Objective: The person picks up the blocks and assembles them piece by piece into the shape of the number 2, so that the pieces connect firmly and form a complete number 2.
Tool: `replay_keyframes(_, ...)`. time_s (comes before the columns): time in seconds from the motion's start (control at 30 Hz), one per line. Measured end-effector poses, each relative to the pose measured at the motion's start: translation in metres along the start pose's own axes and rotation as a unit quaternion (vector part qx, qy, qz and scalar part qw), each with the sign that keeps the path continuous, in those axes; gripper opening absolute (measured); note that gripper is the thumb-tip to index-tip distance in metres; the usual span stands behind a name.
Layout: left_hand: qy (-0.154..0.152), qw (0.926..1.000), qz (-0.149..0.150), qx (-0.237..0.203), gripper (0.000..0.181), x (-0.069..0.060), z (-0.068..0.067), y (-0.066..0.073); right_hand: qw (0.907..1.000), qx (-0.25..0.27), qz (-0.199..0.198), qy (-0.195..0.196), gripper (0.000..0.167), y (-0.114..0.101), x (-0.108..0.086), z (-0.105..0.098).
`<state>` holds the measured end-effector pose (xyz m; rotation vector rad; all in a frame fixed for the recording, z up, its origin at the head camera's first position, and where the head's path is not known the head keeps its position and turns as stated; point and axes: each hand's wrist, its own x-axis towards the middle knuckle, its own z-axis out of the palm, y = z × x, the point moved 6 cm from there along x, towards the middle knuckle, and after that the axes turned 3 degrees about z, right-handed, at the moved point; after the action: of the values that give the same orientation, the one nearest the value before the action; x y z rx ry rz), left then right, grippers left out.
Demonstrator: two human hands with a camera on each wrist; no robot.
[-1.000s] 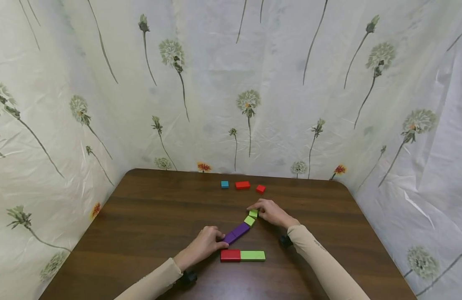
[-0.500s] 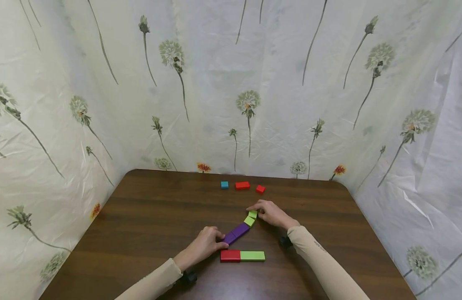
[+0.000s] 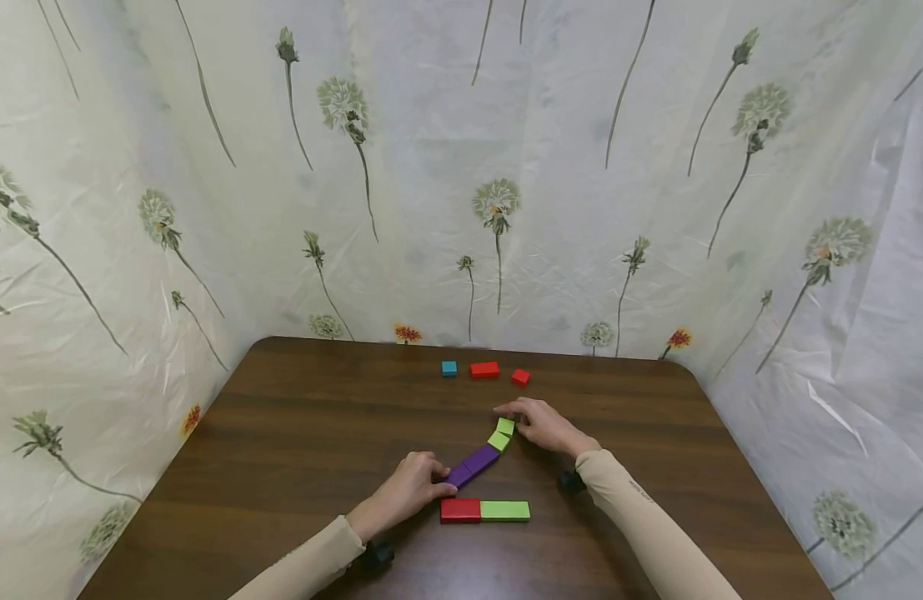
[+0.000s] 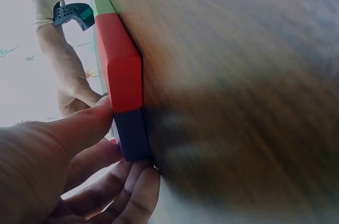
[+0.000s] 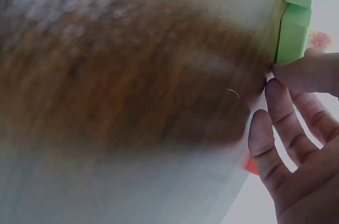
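In the head view, a slanted row of blocks on the table has two purple blocks (image 3: pixel 472 467) and two small green blocks (image 3: pixel 502 434) at its far end. My left hand (image 3: pixel 407 490) pinches the near end of the purple part between thumb and fingers. In the left wrist view the purple end (image 4: pixel 132 136) sits between them. My right hand (image 3: pixel 545 425) holds the farthest green block (image 5: pixel 293 34), thumb at its side and index finger along its far edge. Closer to me lies a red block (image 3: pixel 460 511) end to end with a longer green block (image 3: pixel 505 512).
Near the table's far edge lie a small blue block (image 3: pixel 449 368), a longer red block (image 3: pixel 484 369) and a small red block (image 3: pixel 520 377). A flower-printed curtain (image 3: pixel 431 167) surrounds the brown wooden table (image 3: pixel 281 467).
The farthest green block has turned slightly under my right hand, and the right index finger has shifted a little off its top. My left hand and the other blocks look the same.
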<state>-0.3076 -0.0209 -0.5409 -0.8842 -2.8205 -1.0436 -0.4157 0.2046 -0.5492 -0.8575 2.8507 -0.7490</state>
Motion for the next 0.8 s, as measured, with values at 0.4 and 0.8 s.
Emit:
replay_keyframes(0.4,0.001,1.0,0.0,-0.001,0.03,0.0,0.0,0.0,0.9999,0.012,0.009,0.001,0.044,0.004,-0.002,-0.004)
replay_keyframes(0.8,0.001,1.0,0.005,0.006,0.031,0.0,0.0,0.001,0.9982,0.052,0.025,0.018,0.043,0.011,0.0,-0.017)
